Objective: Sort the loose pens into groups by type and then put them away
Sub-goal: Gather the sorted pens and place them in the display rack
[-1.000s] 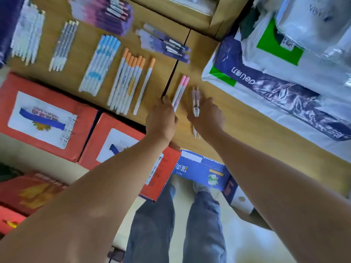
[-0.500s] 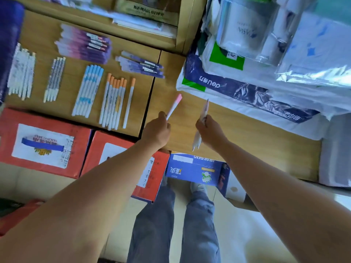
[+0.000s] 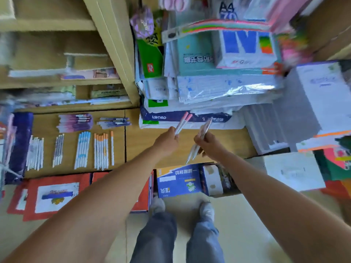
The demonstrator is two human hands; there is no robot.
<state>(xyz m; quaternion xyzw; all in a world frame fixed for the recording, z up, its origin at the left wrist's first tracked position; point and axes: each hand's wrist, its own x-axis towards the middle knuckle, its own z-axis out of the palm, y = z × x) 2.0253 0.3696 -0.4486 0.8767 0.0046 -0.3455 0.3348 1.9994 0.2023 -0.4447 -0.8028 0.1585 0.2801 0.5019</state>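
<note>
My left hand (image 3: pixel 167 141) grips two white pens with pink caps (image 3: pixel 183 121), lifted above the wooden table (image 3: pixel 224 143). My right hand (image 3: pixel 209 144) holds two clear-topped white pens (image 3: pixel 199 143), tips pointing down towards me. Sorted groups lie on the table to the left: orange-capped pens (image 3: pixel 101 150), blue pens (image 3: pixel 82 149), thin grey pens (image 3: pixel 58 149), white pens (image 3: pixel 35 153), and purple pens (image 3: pixel 76 122) further back.
A tall pile of wrapped paper packs (image 3: pixel 209 88) fills the table's back right. Wooden shelves (image 3: pixel 106 54) stand behind the pens. Red boxes (image 3: pixel 53 194) and a blue box (image 3: pixel 178 184) sit on the floor under the table edge, by my feet.
Both hands picked their pens up off the table and now hold them raised. The camera tilted up, showing the shelves and the paper pile.
</note>
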